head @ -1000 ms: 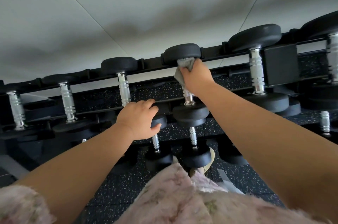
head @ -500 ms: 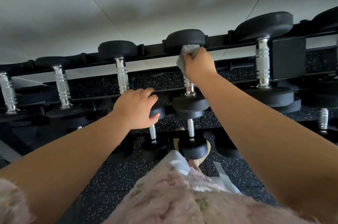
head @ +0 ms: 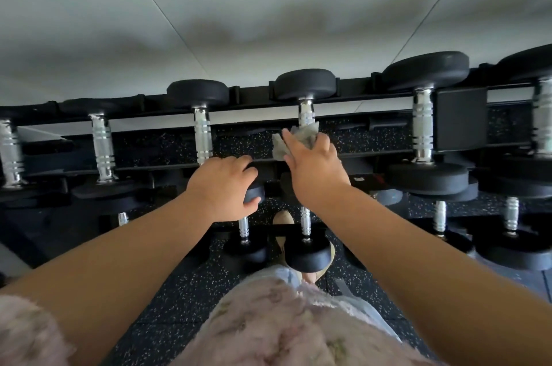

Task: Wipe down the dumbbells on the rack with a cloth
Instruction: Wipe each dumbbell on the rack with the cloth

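Note:
A black rack (head: 385, 99) holds a row of dumbbells with black round heads and chrome handles. My right hand (head: 313, 165) grips a crumpled grey cloth (head: 301, 138) against the lower part of the chrome handle of the middle dumbbell (head: 305, 86); the handle's top shows above the cloth. My left hand (head: 222, 186) rests on the near black head (head: 255, 190) of the dumbbell to the left, fingers curled over its rim. That head is mostly hidden under the hand.
More dumbbells (head: 425, 72) stand right and left on the top tier, smaller ones (head: 307, 253) on a lower tier. A light wall (head: 268, 7) rises behind the rack. Speckled black rubber floor (head: 185, 291) lies below, with my pink fuzzy clothing (head: 283, 326) in the foreground.
My right hand slid with the cloth from the far head of the middle dumbbell down onto its handle. My left hand stayed on the neighbouring head.

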Demonstrator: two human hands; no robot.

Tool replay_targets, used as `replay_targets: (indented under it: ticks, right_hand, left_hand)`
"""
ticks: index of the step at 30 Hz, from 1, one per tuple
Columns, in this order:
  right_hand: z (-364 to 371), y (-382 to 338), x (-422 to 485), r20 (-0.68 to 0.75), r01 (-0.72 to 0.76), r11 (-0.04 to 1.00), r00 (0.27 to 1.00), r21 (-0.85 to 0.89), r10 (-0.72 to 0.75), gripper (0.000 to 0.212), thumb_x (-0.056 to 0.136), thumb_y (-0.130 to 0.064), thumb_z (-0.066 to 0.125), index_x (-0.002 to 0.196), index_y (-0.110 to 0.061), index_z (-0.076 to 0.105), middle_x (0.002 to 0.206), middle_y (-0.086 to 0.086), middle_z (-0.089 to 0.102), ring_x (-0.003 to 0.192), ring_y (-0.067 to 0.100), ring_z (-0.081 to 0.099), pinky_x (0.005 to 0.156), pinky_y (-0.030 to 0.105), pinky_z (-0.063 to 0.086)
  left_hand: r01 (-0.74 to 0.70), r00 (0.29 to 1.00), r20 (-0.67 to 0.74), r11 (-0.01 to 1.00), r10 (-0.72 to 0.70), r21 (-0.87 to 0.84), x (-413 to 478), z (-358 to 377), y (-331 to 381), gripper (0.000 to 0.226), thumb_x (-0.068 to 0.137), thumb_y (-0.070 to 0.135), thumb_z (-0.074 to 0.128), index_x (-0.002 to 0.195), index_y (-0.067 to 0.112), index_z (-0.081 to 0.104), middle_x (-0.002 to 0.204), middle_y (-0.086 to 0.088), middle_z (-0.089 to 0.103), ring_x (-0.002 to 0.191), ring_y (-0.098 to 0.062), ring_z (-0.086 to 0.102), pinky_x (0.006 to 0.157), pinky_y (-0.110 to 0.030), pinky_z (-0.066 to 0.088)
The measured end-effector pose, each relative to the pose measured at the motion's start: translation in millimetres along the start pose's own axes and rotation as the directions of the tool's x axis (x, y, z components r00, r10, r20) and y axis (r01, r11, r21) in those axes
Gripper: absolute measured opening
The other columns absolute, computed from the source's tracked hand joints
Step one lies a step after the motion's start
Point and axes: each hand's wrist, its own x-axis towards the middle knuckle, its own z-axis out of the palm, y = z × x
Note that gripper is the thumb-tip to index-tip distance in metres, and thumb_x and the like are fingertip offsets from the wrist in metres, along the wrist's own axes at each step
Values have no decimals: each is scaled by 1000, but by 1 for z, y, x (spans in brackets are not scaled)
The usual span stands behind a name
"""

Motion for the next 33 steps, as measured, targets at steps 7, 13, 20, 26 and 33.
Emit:
replay_targets:
  ticks: [7, 13, 20, 26, 33]
  right_hand:
    - [-57, 14, 13, -295, 169, 985, 941, -26, -169, 40, 108, -28, 48, 147, -27, 41, 112, 6, 60, 93, 27, 63, 70, 37, 54]
    - [-89, 11, 50, -522, 291, 952, 800, -91, -294, 42, 108, -35, 45, 146, -19, 51, 133, 6, 58, 121, 30, 50, 94, 46, 51]
    - [-79, -14, 88, -288, 456, 792, 758, -406, -585, 41, 89, -17, 74, 128, -25, 66, 118, 2, 67, 113, 30, 59, 94, 44, 50]
    - [-106, 17, 81, -322, 177, 983, 935, 52, -151, 28, 110, -37, 39, 121, -23, 61, 95, -1, 64, 84, 20, 64, 75, 40, 59]
    - [-110, 23, 82, -334, -15, 956, 935, 292, 117, 29, 111, -39, 36, 119, -23, 59, 93, 1, 66, 78, 19, 68, 68, 39, 63]
  left_hand:
    - [21, 999, 31, 996, -18, -87, 1, 2, -2, 79, 85, 75, 19, 123, 24, 65, 139, -1, 60, 102, -23, 66, 75, -40, 55]
    - [331, 936, -3, 878, -353, -346, 13, -15, 13, 66, 94, 78, 21, 117, 29, 59, 94, 11, 64, 84, -17, 64, 67, -35, 53]
    - [341, 915, 88, 639, -394, -689, 59, -48, 103, 77, 96, 76, 41, 139, 13, 43, 128, -6, 55, 116, -27, 57, 92, -43, 52]
    - [422, 866, 139, 554, -480, -717, 79, -46, 119, 83, 86, 81, 51, 133, 13, 44, 127, -1, 53, 117, -25, 56, 95, -45, 48]
    - [410, 858, 167, 453, -485, -792, 76, -43, 112, 67, 84, 77, 57, 119, 21, 46, 112, 8, 47, 112, -21, 55, 92, -43, 44]
